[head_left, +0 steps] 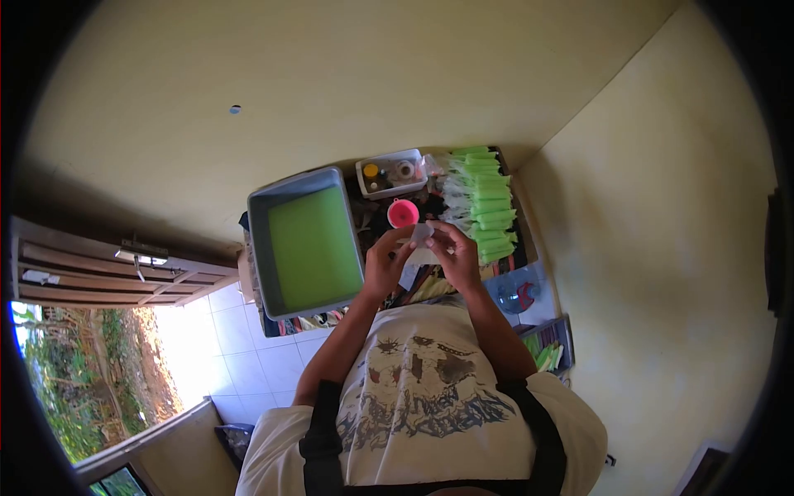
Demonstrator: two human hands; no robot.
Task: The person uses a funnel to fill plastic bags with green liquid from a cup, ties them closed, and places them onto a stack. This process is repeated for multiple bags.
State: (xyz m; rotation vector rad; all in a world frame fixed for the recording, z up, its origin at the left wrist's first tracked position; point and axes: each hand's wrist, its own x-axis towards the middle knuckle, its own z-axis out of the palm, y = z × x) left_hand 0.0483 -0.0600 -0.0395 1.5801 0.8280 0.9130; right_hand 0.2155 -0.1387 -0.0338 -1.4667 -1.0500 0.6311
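Between my two hands is a small clear plastic bag (423,234), pinched at its upper part. My left hand (387,258) grips its left side and my right hand (456,255) its right side, fingers closed. Just beyond them sits a pink funnel (403,213). To the left stands a large grey tub (255,240) holding green liquid (314,248). On the right lies a row of filled green plastic bags (491,205), their clear ends pointing left.
A white container (392,193) with a yellow-lidded jar (371,170) and a roll (404,169) stands at the back, near the wall. A large clear water bottle (514,291) is right of the table. A dark crate (564,347) with green items stands below it.
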